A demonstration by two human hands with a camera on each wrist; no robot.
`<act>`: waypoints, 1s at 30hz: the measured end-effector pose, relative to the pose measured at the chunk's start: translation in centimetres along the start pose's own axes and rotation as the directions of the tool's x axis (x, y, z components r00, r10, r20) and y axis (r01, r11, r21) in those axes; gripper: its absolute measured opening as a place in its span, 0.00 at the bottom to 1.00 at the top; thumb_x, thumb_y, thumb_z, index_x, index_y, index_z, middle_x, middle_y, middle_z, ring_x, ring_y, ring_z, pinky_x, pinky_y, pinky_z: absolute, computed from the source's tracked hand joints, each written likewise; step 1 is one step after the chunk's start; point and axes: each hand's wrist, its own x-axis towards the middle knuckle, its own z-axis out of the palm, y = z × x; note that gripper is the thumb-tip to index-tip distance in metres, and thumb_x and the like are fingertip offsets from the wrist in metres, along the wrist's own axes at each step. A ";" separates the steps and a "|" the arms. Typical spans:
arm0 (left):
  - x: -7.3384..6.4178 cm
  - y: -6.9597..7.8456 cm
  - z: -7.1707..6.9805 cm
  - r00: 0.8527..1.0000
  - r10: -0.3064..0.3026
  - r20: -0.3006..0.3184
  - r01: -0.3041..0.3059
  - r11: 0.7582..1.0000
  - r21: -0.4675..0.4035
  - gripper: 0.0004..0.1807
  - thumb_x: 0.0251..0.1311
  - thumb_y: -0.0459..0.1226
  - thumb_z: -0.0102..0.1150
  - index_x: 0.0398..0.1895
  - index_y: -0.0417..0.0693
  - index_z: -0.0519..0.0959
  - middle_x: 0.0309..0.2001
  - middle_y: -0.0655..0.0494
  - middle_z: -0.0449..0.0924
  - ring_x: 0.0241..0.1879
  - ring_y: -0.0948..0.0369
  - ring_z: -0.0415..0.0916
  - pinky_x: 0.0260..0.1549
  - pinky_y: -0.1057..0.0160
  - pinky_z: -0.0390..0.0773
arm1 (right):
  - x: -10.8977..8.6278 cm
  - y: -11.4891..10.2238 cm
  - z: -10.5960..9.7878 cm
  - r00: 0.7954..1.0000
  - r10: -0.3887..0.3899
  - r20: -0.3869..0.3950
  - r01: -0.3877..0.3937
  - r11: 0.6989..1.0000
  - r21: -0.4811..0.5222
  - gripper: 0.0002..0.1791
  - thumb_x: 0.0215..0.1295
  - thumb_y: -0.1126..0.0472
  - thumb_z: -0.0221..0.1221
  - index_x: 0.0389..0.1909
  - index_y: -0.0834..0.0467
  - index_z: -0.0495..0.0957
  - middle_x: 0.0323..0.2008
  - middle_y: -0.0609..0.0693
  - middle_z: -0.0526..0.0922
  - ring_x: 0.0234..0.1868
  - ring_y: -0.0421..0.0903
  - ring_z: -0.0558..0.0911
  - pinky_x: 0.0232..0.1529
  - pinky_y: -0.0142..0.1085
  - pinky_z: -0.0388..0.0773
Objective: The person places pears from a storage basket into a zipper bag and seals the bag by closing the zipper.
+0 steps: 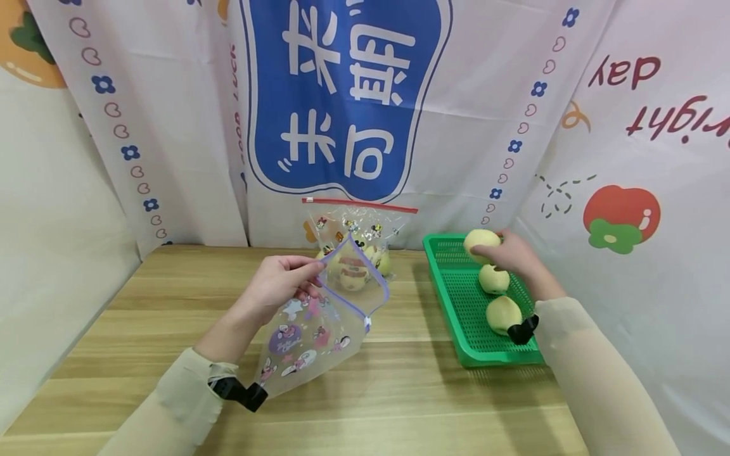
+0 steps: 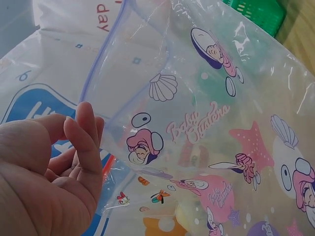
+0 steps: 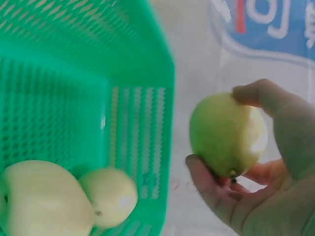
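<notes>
My left hand (image 1: 282,285) pinches the top edge of a clear zip bag (image 1: 319,339) with a purple closure and cartoon prints. The bag's mouth gapes wide, its slider at the right end, and no fruit shows inside. In the left wrist view, the thumb and fingertips (image 2: 84,115) meet at the purple strip. My right hand (image 1: 518,254) grips a pale yellow-green pear (image 3: 224,135) between thumb and fingers, over the far end of a green basket (image 1: 502,358). Two more pears lie in the basket, a smaller pear (image 1: 493,279) behind a larger pear (image 1: 504,313).
Behind the purple-edged bag stands another clear bag with a red closure (image 1: 365,204), several pears (image 1: 383,261) inside it. A printed cloth (image 1: 479,126) hangs behind the wooden table (image 1: 388,392) and along its right side.
</notes>
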 end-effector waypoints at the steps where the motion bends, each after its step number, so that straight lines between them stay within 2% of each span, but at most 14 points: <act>1: 0.0 0.0 0.0 1.000 -0.001 0.000 0.001 1.000 0.000 0.21 0.80 0.42 0.65 0.62 0.32 0.84 0.32 0.55 0.88 0.28 0.65 0.86 0.31 0.67 0.89 | -0.2 -0.6 0.0 1.000 -0.013 -0.018 0.014 1.000 0.021 0.49 0.74 0.36 0.67 0.78 0.69 0.64 0.61 0.67 0.79 0.51 0.57 0.84 0.47 0.42 0.88; 5: 0.1 0.0 0.1 1.000 0.000 -0.002 0.000 1.000 0.001 0.22 0.80 0.42 0.64 0.63 0.32 0.84 0.32 0.55 0.88 0.27 0.65 0.87 0.31 0.67 0.89 | -1.1 -3.8 0.1 0.997 -0.061 -0.050 0.066 0.993 0.094 0.50 0.73 0.34 0.67 0.82 0.62 0.62 0.65 0.63 0.78 0.54 0.55 0.82 0.46 0.36 0.85; 10: 0.2 0.1 0.3 1.000 0.002 0.000 -0.002 1.000 -0.001 0.22 0.80 0.42 0.64 0.63 0.31 0.84 0.31 0.55 0.88 0.27 0.65 0.86 0.30 0.68 0.89 | -2.5 -7.8 1.2 0.990 -0.132 -0.047 0.138 0.974 0.178 0.47 0.72 0.38 0.70 0.83 0.56 0.65 0.71 0.61 0.76 0.60 0.57 0.81 0.51 0.40 0.86; 14: 0.4 0.1 0.6 1.000 0.005 0.006 -0.005 1.000 0.000 0.21 0.80 0.42 0.64 0.62 0.31 0.84 0.31 0.55 0.88 0.27 0.64 0.87 0.29 0.69 0.88 | -3.5 -10.5 2.6 0.980 -0.196 -0.029 0.198 0.967 0.164 0.47 0.71 0.38 0.71 0.83 0.53 0.65 0.73 0.59 0.75 0.66 0.60 0.79 0.55 0.47 0.85; 16: 0.5 0.1 0.7 1.000 0.007 0.004 -0.007 1.000 0.000 0.21 0.80 0.42 0.64 0.61 0.31 0.84 0.30 0.55 0.88 0.26 0.65 0.87 0.28 0.69 0.87 | -4.1 -11.8 3.4 0.972 -0.233 -0.014 0.233 0.963 0.138 0.47 0.70 0.37 0.71 0.83 0.51 0.66 0.71 0.58 0.76 0.65 0.60 0.80 0.55 0.49 0.85; 21: 0.8 0.3 1.1 1.000 0.022 0.000 -0.022 1.000 -0.010 0.22 0.80 0.42 0.64 0.61 0.30 0.84 0.31 0.55 0.88 0.26 0.66 0.86 0.29 0.69 0.87 | -5.3 -14.5 5.4 0.941 -0.337 0.032 0.327 0.930 0.171 0.42 0.68 0.43 0.76 0.78 0.51 0.71 0.64 0.56 0.81 0.58 0.58 0.83 0.51 0.46 0.87; 25: 1.0 0.5 1.3 0.999 0.032 -0.009 -0.032 0.999 -0.022 0.21 0.81 0.42 0.63 0.61 0.30 0.84 0.31 0.55 0.88 0.27 0.66 0.86 0.30 0.69 0.88 | -5.7 -15.7 7.2 0.902 -0.420 0.101 0.398 0.899 0.186 0.39 0.65 0.50 0.78 0.73 0.54 0.73 0.62 0.55 0.81 0.55 0.55 0.85 0.50 0.44 0.88; 30: 1.2 0.7 1.6 0.999 0.035 -0.014 -0.036 0.999 -0.041 0.22 0.80 0.41 0.64 0.62 0.29 0.84 0.31 0.55 0.88 0.27 0.65 0.87 0.31 0.70 0.88 | -5.9 -16.6 9.2 0.858 -0.472 0.204 0.465 0.881 0.085 0.36 0.64 0.47 0.79 0.67 0.53 0.76 0.59 0.51 0.84 0.52 0.51 0.86 0.51 0.43 0.89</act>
